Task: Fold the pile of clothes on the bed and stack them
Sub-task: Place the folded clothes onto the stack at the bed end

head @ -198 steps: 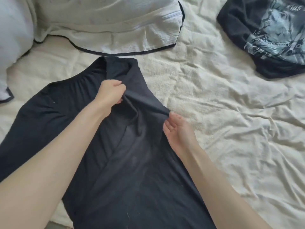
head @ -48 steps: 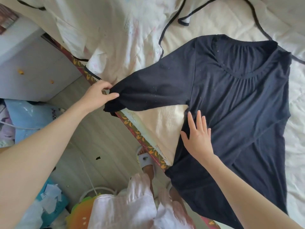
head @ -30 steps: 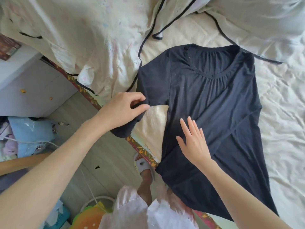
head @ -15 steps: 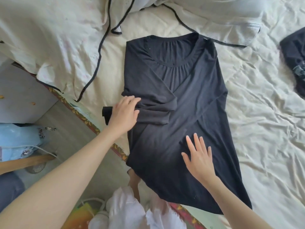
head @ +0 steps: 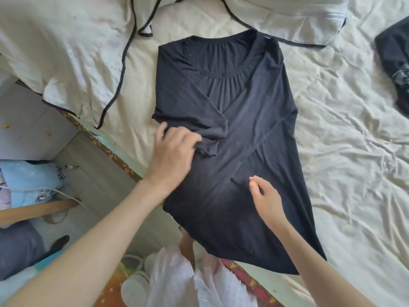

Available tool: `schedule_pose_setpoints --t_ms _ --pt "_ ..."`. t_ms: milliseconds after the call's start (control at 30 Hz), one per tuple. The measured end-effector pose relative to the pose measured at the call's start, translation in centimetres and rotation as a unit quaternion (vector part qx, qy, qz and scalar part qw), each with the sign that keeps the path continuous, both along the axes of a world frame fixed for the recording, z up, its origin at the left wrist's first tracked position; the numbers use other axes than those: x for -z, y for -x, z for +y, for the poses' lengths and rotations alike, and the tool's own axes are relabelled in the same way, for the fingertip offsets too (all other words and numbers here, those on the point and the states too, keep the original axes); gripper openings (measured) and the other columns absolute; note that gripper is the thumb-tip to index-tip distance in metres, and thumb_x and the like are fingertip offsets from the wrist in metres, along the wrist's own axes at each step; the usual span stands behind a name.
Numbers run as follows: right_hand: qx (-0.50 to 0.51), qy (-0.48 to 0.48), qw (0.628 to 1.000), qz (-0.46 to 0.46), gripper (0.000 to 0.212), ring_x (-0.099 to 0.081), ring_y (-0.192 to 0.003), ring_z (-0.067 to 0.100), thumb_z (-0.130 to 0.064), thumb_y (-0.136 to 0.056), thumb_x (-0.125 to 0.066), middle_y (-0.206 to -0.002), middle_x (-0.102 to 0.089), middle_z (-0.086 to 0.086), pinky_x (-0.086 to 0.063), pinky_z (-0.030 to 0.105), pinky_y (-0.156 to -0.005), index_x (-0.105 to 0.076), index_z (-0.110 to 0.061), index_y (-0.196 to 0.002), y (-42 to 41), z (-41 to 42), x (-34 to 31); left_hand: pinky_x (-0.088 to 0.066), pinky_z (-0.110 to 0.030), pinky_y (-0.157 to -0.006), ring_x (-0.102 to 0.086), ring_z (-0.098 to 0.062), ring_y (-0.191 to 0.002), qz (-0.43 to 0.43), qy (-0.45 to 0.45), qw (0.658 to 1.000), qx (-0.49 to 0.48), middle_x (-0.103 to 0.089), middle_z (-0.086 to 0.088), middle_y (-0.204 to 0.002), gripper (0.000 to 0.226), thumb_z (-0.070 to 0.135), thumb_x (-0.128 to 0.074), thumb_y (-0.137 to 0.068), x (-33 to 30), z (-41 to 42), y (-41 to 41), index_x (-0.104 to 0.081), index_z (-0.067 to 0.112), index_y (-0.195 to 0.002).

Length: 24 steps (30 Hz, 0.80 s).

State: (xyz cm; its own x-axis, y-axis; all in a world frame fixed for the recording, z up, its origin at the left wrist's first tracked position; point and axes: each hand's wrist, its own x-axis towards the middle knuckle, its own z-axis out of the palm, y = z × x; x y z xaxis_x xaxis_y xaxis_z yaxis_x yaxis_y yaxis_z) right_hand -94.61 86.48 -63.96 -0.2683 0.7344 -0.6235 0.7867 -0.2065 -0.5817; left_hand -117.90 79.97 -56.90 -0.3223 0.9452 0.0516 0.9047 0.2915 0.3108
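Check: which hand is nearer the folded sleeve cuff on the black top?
Left. The left hand holds the cuff itself, fingers curled into it. The right hand hovers lower on the black top, well clear of the cuff.

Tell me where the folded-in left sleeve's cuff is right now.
In the head view the sleeve cuff lies on the front of the black top, left of centre, just below the gathered neckline, with the left hand on it.
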Motion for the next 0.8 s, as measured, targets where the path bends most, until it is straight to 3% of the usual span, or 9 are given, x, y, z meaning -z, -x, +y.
schedule_pose_setpoints --t_ms 100,233,367,467,633,667,700,733,800 --pt "0.291 0.140 0.938 0.130 0.019 -0.061 -0.106 0.018 -0.026 -0.098 -0.048 -0.113 -0.066 0.004 -0.047 0.034 -0.093 -0.064 -0.017 -0.101 -0.9 1.5 -1.9 -0.036 -0.049 -0.102 -0.059 -0.028 -0.105 -0.043 -0.031 0.988 0.148 -0.065 -0.005 -0.100 0.020 0.010 -0.058 -0.080 -0.9 2.5 -5.8 -0.069 0.013 -0.096" --pt "0.383 0.198 0.886 0.169 0.033 -0.060 -0.106 0.021 -0.035 -0.101 -0.040 -0.121 -0.060 0.012 -0.049 0.034 -0.087 -0.056 -0.010 -0.117 -3.6 3.3 -2.3 -0.028 -0.039 -0.113 -0.035 -0.026 -0.136 -0.196 0.058 0.951 0.233 -0.046 -0.010 -0.140 0.039 0.006 -0.059 -0.088 0.9 3.4 -11.5 -0.058 0.011 -0.127" --pt "0.295 0.161 0.936 0.104 0.046 -0.051 -0.119 0.018 -0.044 -0.094 -0.052 -0.133 -0.052 0.005 -0.043 0.035 -0.097 -0.048 -0.017 -0.131 -4.4 4.3 -1.4 -0.029 -0.023 -0.106 -0.042 -0.019 -0.128 -0.272 0.072 0.958 0.058 -0.047 -0.004 -0.136 0.036 0.004 -0.051 -0.093 3.3 1.0 -12.1 -0.056 0.012 -0.127" --pt "0.061 -0.010 0.998 0.018 0.073 -0.037 -0.129 0.018 -0.049 -0.083 -0.064 -0.148 -0.033 0.003 -0.035 0.036 -0.106 -0.034 -0.023 -0.144 -3.8 4.7 -0.3 -0.027 -0.015 -0.098 -0.041 -0.014 -0.124 -0.272 0.143 0.949 -0.074 -0.046 0.002 -0.134 0.034 0.009 -0.046 -0.096 5.7 -0.7 -11.0 -0.052 0.015 -0.129" --pt "-0.387 -0.201 0.887 -0.150 0.071 -0.016 -0.143 0.026 -0.036 -0.088 -0.064 -0.158 -0.013 0.008 -0.029 0.043 -0.108 -0.029 -0.018 -0.147 -3.5 3.3 1.4 -0.039 -0.027 -0.098 -0.053 -0.024 -0.117 -0.385 0.145 0.859 -0.305 -0.058 -0.008 -0.126 0.032 0.010 -0.047 -0.096 7.0 0.9 -10.3 -0.057 0.007 -0.125" --pt "-0.388 -0.229 0.882 -0.137 0.057 -0.027 -0.139 0.028 -0.026 -0.089 -0.062 -0.154 -0.025 0.011 -0.033 0.042 -0.105 -0.041 -0.013 -0.141 -3.9 3.1 1.6 -0.042 -0.031 -0.094 -0.056 -0.030 -0.109 -0.421 0.134 0.818 -0.369 -0.062 -0.014 -0.117 0.029 0.012 -0.048 -0.094 7.1 1.6 -10.3 -0.062 0.004 -0.118" --pt "-0.354 -0.248 0.896 -0.102 0.042 -0.040 -0.130 0.029 -0.016 -0.089 -0.062 -0.145 -0.040 0.013 -0.037 0.041 -0.100 -0.054 -0.009 -0.130 -4.3 3.1 1.7 -0.044 -0.034 -0.084 -0.032 -0.022 -0.124 -0.456 0.110 0.774 -0.424 -0.062 -0.022 -0.115 0.022 0.012 -0.049 -0.091 7.0 2.4 -10.3 -0.066 0.005 -0.104" --pt "-0.286 -0.248 0.924 -0.057 0.029 -0.051 -0.116 0.028 -0.011 -0.089 -0.061 -0.132 -0.054 0.013 -0.041 0.038 -0.093 -0.063 -0.005 -0.117 -4.6 3.2 1.5 -0.040 -0.033 -0.072 -0.030 -0.012 -0.084 -0.483 0.086 0.733 -0.471 -0.050 -0.021 -0.080 0.013 0.012 -0.050 -0.088 6.9 3.1 -10.5 -0.062 0.009 -0.085" --pt "-0.064 -0.131 0.989 0.025 0.017 -0.057 -0.088 0.017 -0.013 -0.091 -0.058 -0.101 -0.065 0.010 -0.042 0.030 -0.079 -0.066 -0.001 -0.098 -4.9 4.3 1.1 -0.026 -0.029 -0.061 -0.027 -0.018 -0.071 -0.482 0.075 0.699 -0.524 -0.030 -0.010 -0.069 0.024 0.015 -0.054 -0.087 6.8 4.4 -10.7 -0.041 0.013 -0.067"
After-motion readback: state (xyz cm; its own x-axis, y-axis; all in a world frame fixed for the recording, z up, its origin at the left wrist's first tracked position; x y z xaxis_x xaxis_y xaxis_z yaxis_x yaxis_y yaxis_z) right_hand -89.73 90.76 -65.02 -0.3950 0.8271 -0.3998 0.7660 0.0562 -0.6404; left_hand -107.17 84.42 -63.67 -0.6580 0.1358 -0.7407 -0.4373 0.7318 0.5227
